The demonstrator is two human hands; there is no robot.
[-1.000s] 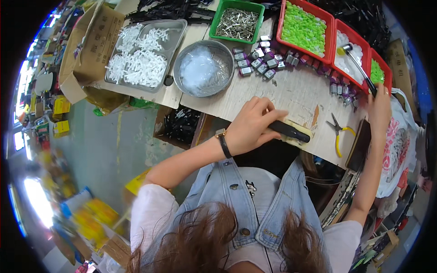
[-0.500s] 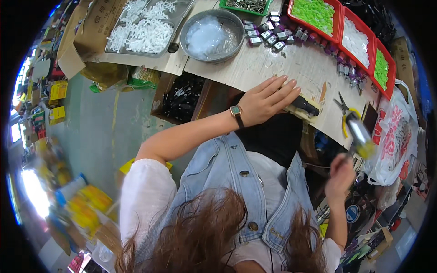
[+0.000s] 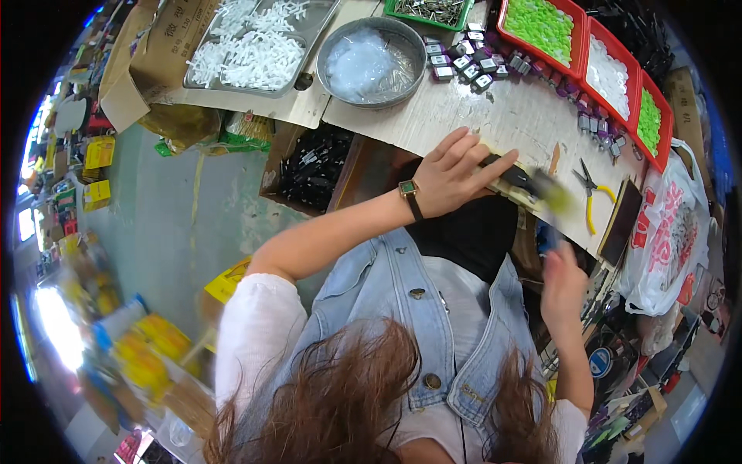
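Note:
My left hand (image 3: 452, 176), with a watch on its wrist, lies over the left end of an elongated black plastic piece (image 3: 510, 175). Its fingers bend across the piece and hold it down; the thumb is hidden. Under the piece is a pale block-like fixture (image 3: 522, 199) at the table's front edge. A hammer (image 3: 556, 195) with a yellowish face is in the grip of my right hand (image 3: 564, 286). Both are smeared by motion. The hammer's head is at the right end of the black piece; whether they touch I cannot tell.
Yellow-handled pliers (image 3: 591, 197) lie to the right, near a white plastic bag (image 3: 668, 240). Farther back are small purple-and-silver parts (image 3: 471, 62), red trays (image 3: 578, 58), a round metal pan (image 3: 413, 85) and a metal tray of white pieces (image 3: 290, 81). An open box (image 3: 270, 174) of black parts sits below.
My right hand has swung the hammer leftward, from beside the pliers to the black piece. My left hand stays on the piece, its fingers slightly shifted.

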